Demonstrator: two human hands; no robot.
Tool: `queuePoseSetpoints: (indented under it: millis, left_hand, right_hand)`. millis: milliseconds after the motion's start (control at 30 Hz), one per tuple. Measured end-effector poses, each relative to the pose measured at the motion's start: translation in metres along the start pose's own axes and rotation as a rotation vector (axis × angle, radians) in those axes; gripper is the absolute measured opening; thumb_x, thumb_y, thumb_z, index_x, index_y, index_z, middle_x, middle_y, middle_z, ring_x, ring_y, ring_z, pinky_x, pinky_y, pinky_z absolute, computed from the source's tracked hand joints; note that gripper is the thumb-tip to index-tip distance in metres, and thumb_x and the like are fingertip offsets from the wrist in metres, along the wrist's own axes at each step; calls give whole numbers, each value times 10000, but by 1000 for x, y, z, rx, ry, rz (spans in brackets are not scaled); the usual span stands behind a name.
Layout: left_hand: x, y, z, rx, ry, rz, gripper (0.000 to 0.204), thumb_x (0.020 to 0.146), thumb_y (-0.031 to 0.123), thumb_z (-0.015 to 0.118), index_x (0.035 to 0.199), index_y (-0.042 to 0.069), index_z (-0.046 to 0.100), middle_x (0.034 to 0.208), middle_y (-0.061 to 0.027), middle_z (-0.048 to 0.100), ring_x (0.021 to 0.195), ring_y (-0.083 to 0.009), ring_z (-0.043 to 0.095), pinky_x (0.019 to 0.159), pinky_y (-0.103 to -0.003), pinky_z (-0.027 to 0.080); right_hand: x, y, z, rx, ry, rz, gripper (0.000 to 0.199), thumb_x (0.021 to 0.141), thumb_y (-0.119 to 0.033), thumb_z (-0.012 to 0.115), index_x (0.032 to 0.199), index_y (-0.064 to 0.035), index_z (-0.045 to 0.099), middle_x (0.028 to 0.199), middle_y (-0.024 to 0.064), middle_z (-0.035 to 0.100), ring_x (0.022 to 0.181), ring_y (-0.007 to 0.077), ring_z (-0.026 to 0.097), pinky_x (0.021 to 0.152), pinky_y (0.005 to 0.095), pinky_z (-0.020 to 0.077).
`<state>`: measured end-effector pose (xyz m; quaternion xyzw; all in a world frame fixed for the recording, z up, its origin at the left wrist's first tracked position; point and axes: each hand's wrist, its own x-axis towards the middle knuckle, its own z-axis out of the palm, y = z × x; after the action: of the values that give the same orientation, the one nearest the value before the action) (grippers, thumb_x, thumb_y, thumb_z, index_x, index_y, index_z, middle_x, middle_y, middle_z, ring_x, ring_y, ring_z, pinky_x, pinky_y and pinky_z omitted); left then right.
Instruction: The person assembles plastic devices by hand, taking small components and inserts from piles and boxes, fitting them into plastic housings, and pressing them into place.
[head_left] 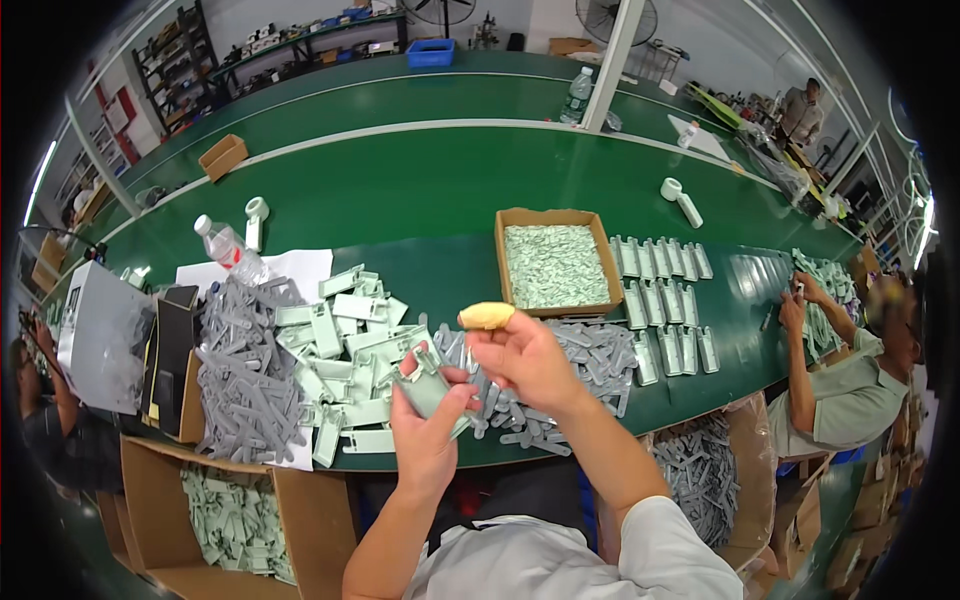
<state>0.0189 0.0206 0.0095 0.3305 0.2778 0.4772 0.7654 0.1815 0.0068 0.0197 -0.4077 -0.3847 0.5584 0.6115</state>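
My left hand (422, 445) grips a pale green plastic housing (424, 388), its hollow side partly hidden by my fingers. Close above it, my right hand (535, 368) has thumb and fingers pinched together; what they hold, if anything, is too small to make out. A yellow cover (487, 316) sits on one right fingertip. Loose pale green housings (325, 330) lie heaped left of my hands, with a pile of grey plastic strips (245, 385) farther left. More grey strips (605, 350) spread behind and beside my right hand. Several housings (660, 303) stand in rows at the right.
An open cardboard box (503, 228) of small pale pieces stands beyond my hands. Below the table edge are cartons of housings (235, 525) and grey strips (700, 475). A plastic bottle (232, 250) leans at left. A co-worker (840, 385) works at right.
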Motion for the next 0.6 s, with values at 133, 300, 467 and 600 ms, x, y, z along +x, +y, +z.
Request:
queuePoseSetpoints:
  millis: [133,300,467,600]
  left_hand:
    - [-11,8,-1,-60,-31,10,619,899,3,652,1429,38,334,1065,-102,600,821,-168,606,730,-310,513]
    - [-17,18,-13,-227,-113,-66,614,901,-2,652,1421,28,327,1056,-116,606,832,-162,623,731,-307,534]
    - [-23,23,-10,-174,-44,-40,609,900,-6,651,1417,23,331,1028,-111,606,818,-157,614,718,-298,530]
    - [-22,17,-18,-55,-34,83,614,894,1,662,1413,18,335,1003,-103,601,810,-154,606,722,-300,525]
  right_hand:
    - [-20,4,31,40,-15,-105,339,958,-49,603,1291,-27,541,980,19,581,721,48,539,571,186,426]
    - [-20,2,33,9,-159,-112,331,963,-16,584,1291,-22,539,989,36,600,727,66,573,569,193,442]
    - [-27,11,44,51,-106,-159,358,950,6,597,1301,-26,535,1005,39,611,763,90,600,617,221,485]
    - [-32,20,45,-160,-8,-258,368,935,24,609,1295,-22,544,1010,47,621,776,100,606,653,247,509]
